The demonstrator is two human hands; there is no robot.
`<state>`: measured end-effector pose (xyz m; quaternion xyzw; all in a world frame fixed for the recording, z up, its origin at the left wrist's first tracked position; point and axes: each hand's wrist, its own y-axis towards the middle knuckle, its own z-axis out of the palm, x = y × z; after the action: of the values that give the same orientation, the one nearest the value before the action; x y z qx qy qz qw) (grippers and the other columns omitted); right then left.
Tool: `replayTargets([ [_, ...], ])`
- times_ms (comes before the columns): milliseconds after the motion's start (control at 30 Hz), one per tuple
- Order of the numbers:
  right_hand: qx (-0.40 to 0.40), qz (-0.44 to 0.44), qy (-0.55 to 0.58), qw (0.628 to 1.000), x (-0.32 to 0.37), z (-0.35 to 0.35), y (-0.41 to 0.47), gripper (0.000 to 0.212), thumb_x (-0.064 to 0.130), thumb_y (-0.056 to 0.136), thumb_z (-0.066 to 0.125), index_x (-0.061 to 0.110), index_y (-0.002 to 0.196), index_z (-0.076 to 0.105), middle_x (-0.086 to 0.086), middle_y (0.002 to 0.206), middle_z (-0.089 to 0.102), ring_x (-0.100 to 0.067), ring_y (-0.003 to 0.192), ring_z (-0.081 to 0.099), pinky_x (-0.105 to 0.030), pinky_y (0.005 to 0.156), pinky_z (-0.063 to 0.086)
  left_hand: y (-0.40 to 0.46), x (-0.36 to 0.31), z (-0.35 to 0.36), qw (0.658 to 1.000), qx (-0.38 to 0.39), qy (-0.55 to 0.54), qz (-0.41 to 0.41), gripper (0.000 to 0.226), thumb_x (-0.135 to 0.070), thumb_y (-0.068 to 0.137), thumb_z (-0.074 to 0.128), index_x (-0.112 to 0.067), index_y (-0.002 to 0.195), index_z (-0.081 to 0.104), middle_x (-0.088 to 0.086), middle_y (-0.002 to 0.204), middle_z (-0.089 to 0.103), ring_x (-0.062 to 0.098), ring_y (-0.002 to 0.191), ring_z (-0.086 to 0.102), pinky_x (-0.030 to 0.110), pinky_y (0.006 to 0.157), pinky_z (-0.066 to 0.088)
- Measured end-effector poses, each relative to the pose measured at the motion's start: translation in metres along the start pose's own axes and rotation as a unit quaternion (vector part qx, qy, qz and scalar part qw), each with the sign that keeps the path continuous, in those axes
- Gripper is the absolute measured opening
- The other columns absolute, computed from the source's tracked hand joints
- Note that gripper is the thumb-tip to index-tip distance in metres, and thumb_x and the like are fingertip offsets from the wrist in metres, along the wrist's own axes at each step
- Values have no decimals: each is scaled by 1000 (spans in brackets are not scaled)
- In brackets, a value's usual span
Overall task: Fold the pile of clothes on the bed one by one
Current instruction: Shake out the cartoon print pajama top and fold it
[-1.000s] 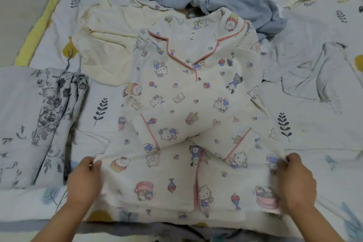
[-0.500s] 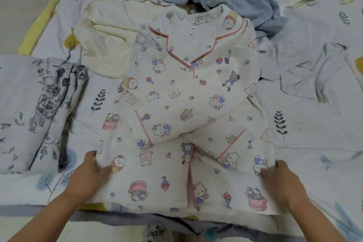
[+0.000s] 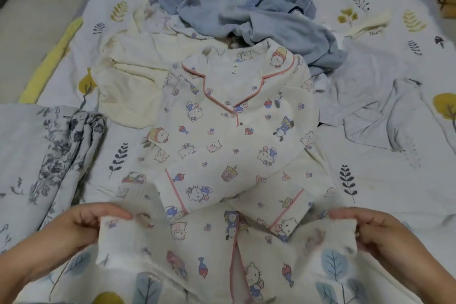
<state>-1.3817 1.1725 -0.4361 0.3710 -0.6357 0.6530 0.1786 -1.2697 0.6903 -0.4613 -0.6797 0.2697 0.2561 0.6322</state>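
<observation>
Left hand (image 3: 81, 227), right hand (image 3: 385, 232) pinch pajama top (image 3: 222, 145) hem corners

1. The bed (image 3: 385, 180) is filling the view, wearing a white sheet printed with leaves and small trees.
2. A cartoon-print pyjama top (image 3: 232, 145) is lying face up at centre, both sleeves folded across its front.
3. A cream garment (image 3: 128, 86) is sitting at ten o'clock, touching the top.
4. Crumpled blue clothes (image 3: 249, 15) are heaping at twelve o'clock.
5. A pale grey garment (image 3: 385, 118) is sprawling at three o'clock.
6. Grey floral fabric (image 3: 49, 153) is lying at nine o'clock.
</observation>
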Motion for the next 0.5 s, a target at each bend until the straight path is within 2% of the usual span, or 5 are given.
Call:
replayTargets([
  [133, -17, -127, -107, 986, 34, 7, 16, 35, -23, 71, 60, 9, 73, 73, -10, 64, 70, -8, 58, 64, -8, 56, 47, 27, -42, -1, 985, -102, 81, 112, 34, 15, 57, 65, -15, 69, 76, 13, 71, 72, 28, 63, 69, 22, 51, 56],
  [233, -74, -207, -162, 962, 58, 9, 40, 22, -8, 76, 64, 11, 66, 69, -12, 64, 67, -14, 57, 60, -19, 55, 45, 46, -78, 0, 970, -138, 68, 187, 31, 6, 56, 68, -22, 68, 75, 5, 63, 72, 16, 56, 69, 18, 48, 54],
  [300, -118, -240, -125, 956, 77, 11, 59, 19, 0, 81, 63, 15, 73, 72, -9, 65, 69, -14, 57, 61, -22, 54, 47, 61, -104, -3, 965, -150, 41, 209, 30, -2, 68, 67, -31, 75, 74, -3, 67, 73, 9, 61, 70, 21, 53, 55],
  [400, -188, -265, -2, 946, 111, 10, 93, 28, 2, 84, 61, 23, 73, 76, 1, 58, 68, -7, 51, 62, -16, 59, 54, 98, -145, -15, 954, -189, -54, 228, 26, -11, 91, 50, -6, 74, 69, 6, 67, 72, 19, 59, 71, 28, 55, 58],
  [500, -266, -269, 61, 924, 141, 6, 135, 20, 5, 87, 59, 19, 76, 68, 3, 52, 65, -7, 46, 61, -17, 57, 54, 141, -185, -25, 937, -230, -115, 234, 23, -16, 96, 44, -5, 80, 56, 4, 62, 71, 18, 58, 70, 27, 56, 58],
])
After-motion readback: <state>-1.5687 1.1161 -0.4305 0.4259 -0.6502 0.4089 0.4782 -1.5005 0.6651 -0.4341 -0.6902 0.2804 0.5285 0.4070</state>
